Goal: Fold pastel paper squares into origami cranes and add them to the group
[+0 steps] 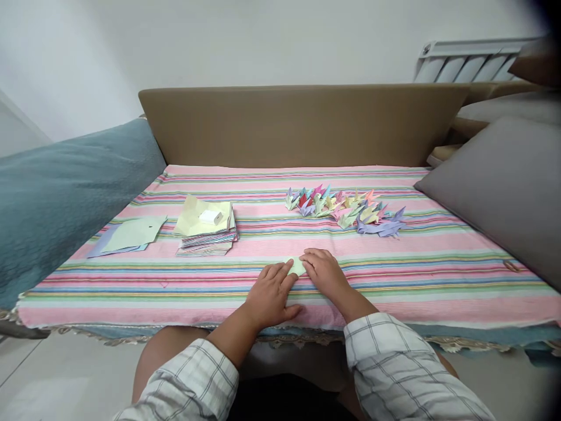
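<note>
A small piece of pale green folded paper [297,266] lies on the striped cloth in front of me, partly hidden under my fingers. My left hand [272,292] rests flat on its left side, fingers stretched out and thumb apart. From the right, my right hand [323,272] has its fingers bent together at the paper's edge, gripping it. Just beyond both hands, several folded paper cranes [346,209] in many colours stand bunched on the cloth.
A stack of paper squares [205,242] with a small white block [211,217] on top sits to the left. Loose sheets [131,235] lie farther left. A blue cushion [79,181] and a grey pillow [499,181] flank the striped cloth [416,263]; a brown backrest [298,126] rises behind.
</note>
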`<action>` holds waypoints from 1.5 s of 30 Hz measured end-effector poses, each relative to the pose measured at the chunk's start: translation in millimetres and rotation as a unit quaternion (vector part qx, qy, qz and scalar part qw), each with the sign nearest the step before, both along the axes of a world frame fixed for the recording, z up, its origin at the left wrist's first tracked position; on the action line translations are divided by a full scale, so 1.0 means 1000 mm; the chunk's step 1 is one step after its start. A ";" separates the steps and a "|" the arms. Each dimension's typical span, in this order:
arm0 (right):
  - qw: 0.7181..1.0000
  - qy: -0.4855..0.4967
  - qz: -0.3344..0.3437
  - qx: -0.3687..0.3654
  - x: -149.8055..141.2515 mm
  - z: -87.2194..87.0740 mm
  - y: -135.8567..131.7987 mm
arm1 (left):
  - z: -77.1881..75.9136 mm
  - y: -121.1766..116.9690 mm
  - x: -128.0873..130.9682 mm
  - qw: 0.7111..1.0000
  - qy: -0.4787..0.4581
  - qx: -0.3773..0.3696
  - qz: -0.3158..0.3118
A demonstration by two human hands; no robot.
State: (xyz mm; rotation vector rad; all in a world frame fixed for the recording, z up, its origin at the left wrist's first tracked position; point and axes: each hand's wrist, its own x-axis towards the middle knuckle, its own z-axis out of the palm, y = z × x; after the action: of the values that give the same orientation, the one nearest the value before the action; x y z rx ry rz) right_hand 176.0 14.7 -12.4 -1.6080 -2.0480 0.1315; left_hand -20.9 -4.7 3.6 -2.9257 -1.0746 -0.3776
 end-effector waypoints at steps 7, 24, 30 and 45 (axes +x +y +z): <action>0.997 -0.040 -0.023 0.061 0.003 0.017 -0.014 | -0.001 0.000 0.001 1.000 0.003 -0.003 0.014; 0.980 -0.194 0.049 -0.024 0.000 -0.010 -0.045 | -0.003 0.003 0.000 1.000 -0.003 0.006 0.004; 0.983 -0.178 -0.012 -0.039 0.011 -0.002 -0.049 | -0.003 0.003 -0.001 1.000 0.001 0.009 0.003; 0.986 -0.108 -0.113 -0.056 0.028 0.017 -0.040 | -0.002 0.002 0.000 1.000 0.001 0.008 0.010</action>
State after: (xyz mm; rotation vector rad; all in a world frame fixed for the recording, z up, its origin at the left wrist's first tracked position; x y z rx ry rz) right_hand 204.2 -25.3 4.5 -1.9875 -2.0274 -0.0112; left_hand -20.6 -3.0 1.5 -2.8982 -1.0945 -0.3820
